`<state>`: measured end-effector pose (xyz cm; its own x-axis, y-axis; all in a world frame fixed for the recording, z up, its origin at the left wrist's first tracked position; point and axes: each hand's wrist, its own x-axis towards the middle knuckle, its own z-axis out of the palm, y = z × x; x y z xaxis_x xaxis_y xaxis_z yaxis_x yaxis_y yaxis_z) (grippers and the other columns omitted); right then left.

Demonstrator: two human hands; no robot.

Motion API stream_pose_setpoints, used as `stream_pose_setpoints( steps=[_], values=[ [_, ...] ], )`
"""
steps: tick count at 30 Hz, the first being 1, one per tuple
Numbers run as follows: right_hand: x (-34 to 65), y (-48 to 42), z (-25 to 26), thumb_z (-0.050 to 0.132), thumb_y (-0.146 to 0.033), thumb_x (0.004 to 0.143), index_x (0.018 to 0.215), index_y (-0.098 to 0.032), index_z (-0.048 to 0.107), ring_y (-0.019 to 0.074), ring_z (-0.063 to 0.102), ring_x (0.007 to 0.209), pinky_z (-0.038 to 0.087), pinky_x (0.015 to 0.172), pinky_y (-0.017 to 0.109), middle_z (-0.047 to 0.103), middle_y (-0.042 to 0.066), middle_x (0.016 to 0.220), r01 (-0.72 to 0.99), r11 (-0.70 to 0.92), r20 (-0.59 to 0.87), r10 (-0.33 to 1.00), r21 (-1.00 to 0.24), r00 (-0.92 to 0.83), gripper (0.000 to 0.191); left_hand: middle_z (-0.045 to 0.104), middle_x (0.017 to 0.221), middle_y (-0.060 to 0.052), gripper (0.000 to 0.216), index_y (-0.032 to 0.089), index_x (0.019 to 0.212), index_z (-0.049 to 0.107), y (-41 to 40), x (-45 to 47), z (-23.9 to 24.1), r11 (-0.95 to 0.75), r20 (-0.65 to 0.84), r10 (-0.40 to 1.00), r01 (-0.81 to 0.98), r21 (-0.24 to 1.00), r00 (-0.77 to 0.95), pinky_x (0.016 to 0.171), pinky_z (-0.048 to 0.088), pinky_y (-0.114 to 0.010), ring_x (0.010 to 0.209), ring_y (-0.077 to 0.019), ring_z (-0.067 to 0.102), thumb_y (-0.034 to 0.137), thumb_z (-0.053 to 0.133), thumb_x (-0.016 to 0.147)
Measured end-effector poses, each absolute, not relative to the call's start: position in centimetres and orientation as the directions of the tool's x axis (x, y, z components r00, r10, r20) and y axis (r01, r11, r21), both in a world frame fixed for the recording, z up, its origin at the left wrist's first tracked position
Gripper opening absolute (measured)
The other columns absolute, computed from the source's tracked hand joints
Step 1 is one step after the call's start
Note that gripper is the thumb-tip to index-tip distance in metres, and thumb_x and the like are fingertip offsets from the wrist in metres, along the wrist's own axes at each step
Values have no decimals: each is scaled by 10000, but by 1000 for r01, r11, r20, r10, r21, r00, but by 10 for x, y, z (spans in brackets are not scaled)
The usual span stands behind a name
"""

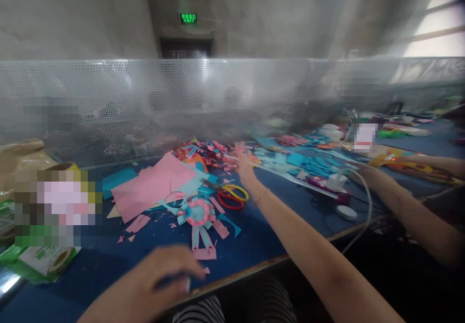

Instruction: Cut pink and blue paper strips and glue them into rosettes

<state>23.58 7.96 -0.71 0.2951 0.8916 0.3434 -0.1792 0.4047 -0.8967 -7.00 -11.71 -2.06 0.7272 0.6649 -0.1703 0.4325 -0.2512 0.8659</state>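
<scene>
My left hand [169,269] hovers, blurred, over the table's front edge. Its fingers are curved, with a gap between them and the thumb, and I see nothing held. Stretched far forward, my right hand [246,164] is at the heap of pink, red and blue paper pieces [214,152]. A spiky pink paper piece [239,146] shows at its fingertips; blur hides whether they grip it. Between the hands lies a pink-and-blue paper rosette [198,212] with strips hanging from it. Scissors [232,194] with red and yellow handles lie beside it, near pink paper sheets [152,185].
At left are a tape roll [69,168] and a green-and-white packet [41,262]. A perforated metal divider [119,90] runs along the back. To the right are blue paper strips [312,163], a purple-and-white device [327,185] with a cable, and another person's arms [403,202].
</scene>
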Motion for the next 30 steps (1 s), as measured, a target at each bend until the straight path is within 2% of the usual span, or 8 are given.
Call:
stream_pose_setpoints(
  steps=[3, 8, 10, 14, 16, 21, 25, 30],
  values=[
    [223, 75, -13, 463, -516, 667, 794, -213, 460, 63, 448, 477, 369, 421, 182, 445, -50, 620, -280, 341, 279, 930, -897, 239, 328, 507, 1181, -35, 316, 264, 1088, 526, -58, -31, 10, -518, 168, 835, 644, 563, 525, 976, 308, -425, 1142, -221, 392, 333, 383, 814],
    [210, 60, -25, 519, -504, 634, 741, -221, 375, 50, 359, 362, 302, 353, 167, 347, -105, 485, -440, 209, 152, 975, -873, 163, 335, 556, 1058, -84, 286, 167, 1016, 543, 19, -3, -2, -547, 312, 831, 780, 306, 460, 918, 362, -357, 1023, -194, 488, 195, 373, 787],
    [208, 52, -25, 545, -465, 623, 755, -219, 389, 50, 369, 348, 270, 326, 160, 379, -107, 485, -414, 154, 103, 984, -897, 143, 320, 576, 992, -85, 279, 157, 951, 561, 34, -9, -18, -546, 392, 818, 782, 300, 421, 920, 355, -345, 999, -181, 500, 160, 332, 792],
    [202, 41, -19, 546, -402, 623, 765, -204, 439, 40, 397, 344, 303, 330, 172, 454, -92, 553, -386, 190, 168, 982, -903, 91, 266, 594, 936, -58, 302, 167, 970, 540, 40, -24, -36, -471, 394, 872, 713, 519, 289, 829, 413, -300, 913, -151, 537, 226, 282, 825],
    [200, 38, -17, 532, -413, 639, 815, -211, 460, 38, 414, 348, 323, 334, 179, 487, -83, 621, -364, 223, 204, 975, -905, 89, 278, 594, 947, -56, 301, 169, 974, 538, 37, -26, -36, -442, 368, 890, 707, 552, 269, 819, 411, -295, 921, -153, 533, 257, 292, 825],
    [185, 37, -16, 478, -486, 702, 933, -224, 465, 60, 503, 447, 388, 400, 188, 555, -38, 731, -236, 316, 283, 945, -919, 164, 350, 605, 882, -44, 301, 187, 875, 582, 28, -17, -28, -488, 315, 870, 752, 443, 379, 802, 386, -309, 871, -164, 525, 300, 307, 829],
    [163, 52, -10, 463, -510, 720, 837, -200, 501, 83, 549, 552, 431, 475, 204, 564, 1, 794, -132, 391, 380, 919, -911, 100, 334, 607, 901, -45, 252, 192, 890, 591, 19, -10, -27, -514, 315, 854, 768, 382, 414, 805, 370, -314, 887, -177, 517, 343, 418, 788],
    [155, 77, -5, 446, -531, 720, 804, -197, 507, 61, 505, 490, 404, 442, 205, 538, 15, 852, -199, 401, 398, 915, -894, 58, 350, 609, 908, -34, 257, 216, 877, 600, 14, -6, -23, -500, 318, 857, 805, 321, 405, 834, 347, -337, 907, -189, 519, 400, 472, 751]
  ],
)
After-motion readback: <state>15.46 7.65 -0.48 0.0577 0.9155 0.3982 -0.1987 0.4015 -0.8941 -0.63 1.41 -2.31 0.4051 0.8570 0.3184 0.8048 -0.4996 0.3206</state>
